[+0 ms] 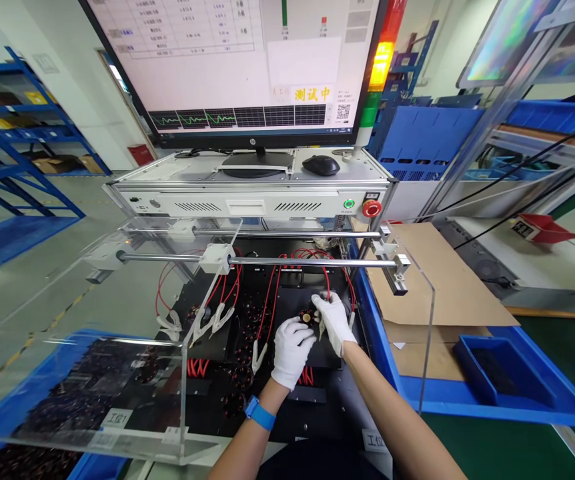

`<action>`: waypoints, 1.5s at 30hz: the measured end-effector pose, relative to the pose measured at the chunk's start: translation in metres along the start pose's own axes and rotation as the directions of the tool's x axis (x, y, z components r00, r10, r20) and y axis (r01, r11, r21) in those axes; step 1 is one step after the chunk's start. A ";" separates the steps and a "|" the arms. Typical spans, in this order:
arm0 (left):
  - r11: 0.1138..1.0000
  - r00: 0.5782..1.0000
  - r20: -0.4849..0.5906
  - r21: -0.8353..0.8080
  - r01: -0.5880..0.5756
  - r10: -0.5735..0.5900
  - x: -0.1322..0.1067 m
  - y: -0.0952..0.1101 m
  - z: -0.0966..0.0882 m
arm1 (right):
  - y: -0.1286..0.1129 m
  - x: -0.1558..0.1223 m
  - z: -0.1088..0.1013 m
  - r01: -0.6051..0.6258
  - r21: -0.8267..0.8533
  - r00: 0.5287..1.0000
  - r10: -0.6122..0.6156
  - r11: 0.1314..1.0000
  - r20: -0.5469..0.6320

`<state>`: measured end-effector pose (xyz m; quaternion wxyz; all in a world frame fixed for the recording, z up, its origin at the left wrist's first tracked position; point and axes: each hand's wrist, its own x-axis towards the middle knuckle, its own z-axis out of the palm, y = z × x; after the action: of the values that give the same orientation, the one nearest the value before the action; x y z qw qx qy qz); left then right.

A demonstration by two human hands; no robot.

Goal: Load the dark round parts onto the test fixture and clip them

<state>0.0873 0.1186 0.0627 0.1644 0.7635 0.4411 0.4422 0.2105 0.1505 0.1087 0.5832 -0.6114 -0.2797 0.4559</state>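
Observation:
My left hand (292, 348), in a white glove with a blue wristband below it, is closed with its fingertips at the near edge of a small round coil part (307, 317), dark with copper windings and a brass-coloured centre. At the part's right side my right hand (336, 321), also gloved, is closed around a clip at the end of a red wire (327, 283); the fingers hide most of the clip. Left of my hands hangs a white-handled clip (259, 357) on red wires. Several dark coil parts (240, 377) lie beside it on the black bench.
A clear acrylic cover (87, 393) hangs on metal rods (312, 263) over the bench. A blue tray (32, 427) of dark parts stands left, and a blue tray (502, 370) stands right beside cardboard (432, 273). Ahead are a monitor (247, 80) and red stop button (371, 209).

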 end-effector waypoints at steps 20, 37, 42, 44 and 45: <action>0.995 0.999 0.007 -0.088 0.046 -0.045 0.002 0.001 -0.001 | 0.021 0.035 -0.046 0.135 0.173 0.982 -0.109 0.976 -0.155; 0.997 0.999 0.006 -0.057 0.049 -0.049 0.003 -0.001 0.001 | 0.011 0.020 -0.020 0.049 0.042 0.968 -0.038 0.998 -0.247; 0.998 0.999 0.025 -0.052 0.023 -0.022 0.001 0.003 -0.002 | 0.015 0.019 -0.020 0.067 0.081 0.971 -0.046 0.994 -0.234; 1.000 0.999 0.052 -0.015 -0.014 0.015 -0.006 -0.001 -0.010 | 0.016 0.020 -0.023 0.018 0.110 0.977 0.005 0.994 -0.212; 1.000 0.998 0.055 0.019 -0.014 0.013 -0.012 -0.005 -0.014 | 0.018 0.020 -0.026 -0.006 0.107 0.978 0.028 0.994 -0.208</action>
<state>0.0705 0.1098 0.0613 0.1660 0.7799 0.4355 0.4179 0.2386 0.1537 0.0843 0.6371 -0.6267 -0.1867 0.4081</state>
